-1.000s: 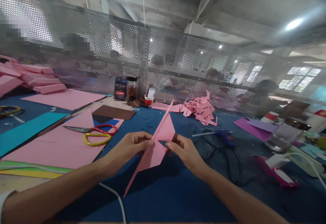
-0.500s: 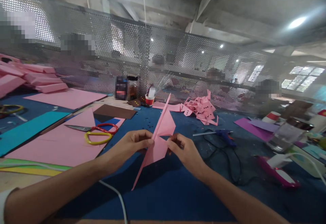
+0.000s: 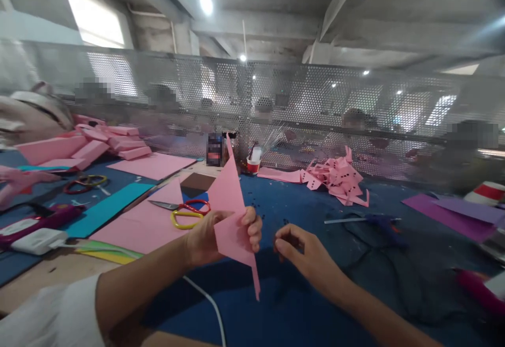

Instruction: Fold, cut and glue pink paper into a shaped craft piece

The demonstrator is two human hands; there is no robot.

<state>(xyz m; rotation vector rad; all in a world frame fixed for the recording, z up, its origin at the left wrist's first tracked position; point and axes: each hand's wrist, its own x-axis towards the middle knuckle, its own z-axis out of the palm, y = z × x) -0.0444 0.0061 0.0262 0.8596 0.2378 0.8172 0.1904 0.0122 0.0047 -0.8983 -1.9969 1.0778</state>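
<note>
My left hand (image 3: 221,236) grips a folded pink paper piece (image 3: 229,189), its fingers wrapped round the long right edge. The piece stands upright, with a pointed top and a narrow strip hanging below. A short way to the right, my right hand (image 3: 298,249) hovers over the blue table surface with loosely curled fingers, apart from the paper; I see nothing in it. Scissors (image 3: 189,212) with red and yellow handles lie on a pink sheet (image 3: 134,231) left of my left hand.
Beyond my right hand lie a blue glue gun (image 3: 382,226) and a heap of dotted pink paper pieces (image 3: 339,178). A paper cup (image 3: 253,164) stands by the perforated screen (image 3: 300,105). Pink folded boxes (image 3: 94,144) are piled left. A white cable (image 3: 209,299) crosses in front.
My right hand has let go of the pink paper and moved off to the right. My left hand has turned the piece and now wraps round its edge. The view has swung left.
</note>
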